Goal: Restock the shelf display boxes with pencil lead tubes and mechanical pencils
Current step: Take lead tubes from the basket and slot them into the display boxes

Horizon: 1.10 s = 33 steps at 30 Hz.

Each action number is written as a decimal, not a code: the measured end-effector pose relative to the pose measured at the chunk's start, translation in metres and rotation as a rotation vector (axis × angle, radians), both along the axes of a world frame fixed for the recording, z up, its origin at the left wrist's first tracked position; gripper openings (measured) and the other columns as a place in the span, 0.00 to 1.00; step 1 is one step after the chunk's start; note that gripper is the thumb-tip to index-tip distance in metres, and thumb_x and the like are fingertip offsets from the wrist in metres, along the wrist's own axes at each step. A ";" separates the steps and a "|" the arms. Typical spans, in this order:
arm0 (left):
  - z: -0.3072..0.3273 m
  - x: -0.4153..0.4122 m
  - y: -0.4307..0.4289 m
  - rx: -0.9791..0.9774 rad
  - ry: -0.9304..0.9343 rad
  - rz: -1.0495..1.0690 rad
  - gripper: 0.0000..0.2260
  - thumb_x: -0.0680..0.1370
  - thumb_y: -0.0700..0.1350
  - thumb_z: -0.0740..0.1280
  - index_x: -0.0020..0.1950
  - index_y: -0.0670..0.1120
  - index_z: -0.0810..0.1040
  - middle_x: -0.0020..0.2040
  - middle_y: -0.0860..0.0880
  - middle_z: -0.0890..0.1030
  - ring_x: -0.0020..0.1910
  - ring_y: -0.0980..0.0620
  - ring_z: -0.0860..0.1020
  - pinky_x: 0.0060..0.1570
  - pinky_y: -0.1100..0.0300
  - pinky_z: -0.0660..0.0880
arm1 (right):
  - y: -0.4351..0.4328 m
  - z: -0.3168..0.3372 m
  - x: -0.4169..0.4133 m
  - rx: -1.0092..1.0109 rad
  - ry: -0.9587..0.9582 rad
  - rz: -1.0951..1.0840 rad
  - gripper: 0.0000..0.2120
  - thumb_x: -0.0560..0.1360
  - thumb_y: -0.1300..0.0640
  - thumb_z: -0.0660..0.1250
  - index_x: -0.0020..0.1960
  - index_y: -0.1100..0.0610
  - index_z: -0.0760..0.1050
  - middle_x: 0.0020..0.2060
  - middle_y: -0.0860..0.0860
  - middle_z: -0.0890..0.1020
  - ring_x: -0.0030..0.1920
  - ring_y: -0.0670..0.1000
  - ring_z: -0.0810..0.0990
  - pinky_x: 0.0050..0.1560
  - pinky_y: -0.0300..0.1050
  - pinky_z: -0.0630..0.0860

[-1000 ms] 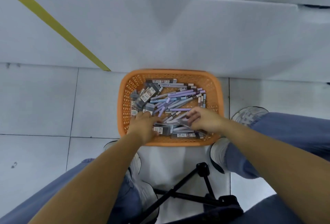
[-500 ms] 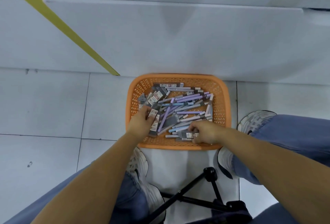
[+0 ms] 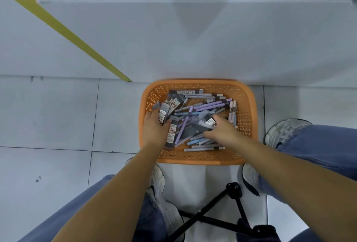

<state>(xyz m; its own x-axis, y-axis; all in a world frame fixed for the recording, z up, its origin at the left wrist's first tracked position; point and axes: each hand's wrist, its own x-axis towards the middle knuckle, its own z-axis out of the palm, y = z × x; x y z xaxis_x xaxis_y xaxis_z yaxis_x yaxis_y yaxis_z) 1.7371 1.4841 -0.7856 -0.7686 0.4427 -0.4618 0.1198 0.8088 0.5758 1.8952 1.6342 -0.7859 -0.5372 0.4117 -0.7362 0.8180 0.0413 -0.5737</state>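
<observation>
An orange plastic basket (image 3: pixel 249 110) stands on the floor against the white shelf base. It holds several grey pencil lead tubes (image 3: pixel 183 92) and purple and blue mechanical pencils (image 3: pixel 210 105). My left hand (image 3: pixel 153 128) is at the basket's left side and grips a few grey lead tubes (image 3: pixel 164 111) that stick up from its fingers. My right hand (image 3: pixel 222 130) is in the middle of the basket, its fingers curled round a dark grey lead tube (image 3: pixel 202 123) with a white label.
The white shelf base (image 3: pixel 193 39) rises just behind the basket, with a yellow strip (image 3: pixel 58 25) slanting across it. My white shoes (image 3: pixel 286 131) and blue-trousered legs flank the basket. A black tripod (image 3: pixel 231 193) stands on the tiled floor between my feet.
My left hand has gathered lead tubes and lifted them at the basket's left. My right hand moved from the basket's near edge to its middle and picked up a tube.
</observation>
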 end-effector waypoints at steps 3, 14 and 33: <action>0.000 0.000 0.002 0.001 0.004 0.015 0.22 0.80 0.47 0.69 0.73 0.47 0.71 0.67 0.45 0.75 0.62 0.47 0.76 0.56 0.59 0.72 | -0.012 -0.005 -0.015 0.122 -0.079 0.024 0.18 0.69 0.46 0.74 0.53 0.47 0.71 0.45 0.45 0.78 0.46 0.49 0.77 0.44 0.46 0.74; -0.006 -0.008 0.021 -0.049 -0.055 0.147 0.12 0.79 0.47 0.69 0.63 0.53 0.76 0.50 0.52 0.84 0.39 0.55 0.80 0.36 0.60 0.75 | -0.030 -0.008 -0.035 0.250 -0.343 0.082 0.12 0.71 0.40 0.69 0.42 0.48 0.74 0.37 0.49 0.77 0.42 0.55 0.78 0.37 0.43 0.69; 0.058 0.000 0.019 0.430 -0.719 0.346 0.12 0.81 0.31 0.62 0.59 0.45 0.77 0.46 0.43 0.85 0.41 0.50 0.85 0.41 0.57 0.81 | 0.052 0.086 -0.014 0.205 0.166 0.058 0.05 0.74 0.53 0.71 0.42 0.48 0.76 0.34 0.45 0.81 0.35 0.46 0.80 0.35 0.42 0.72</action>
<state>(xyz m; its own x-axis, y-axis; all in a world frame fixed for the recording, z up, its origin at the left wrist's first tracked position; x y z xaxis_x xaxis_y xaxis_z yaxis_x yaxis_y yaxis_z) 1.7371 1.5027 -0.7278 -0.4803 0.4861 -0.7300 -0.5951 0.4308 0.6784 1.8814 1.6867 -0.6994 -0.6708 0.5083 -0.5400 0.7060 0.2145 -0.6750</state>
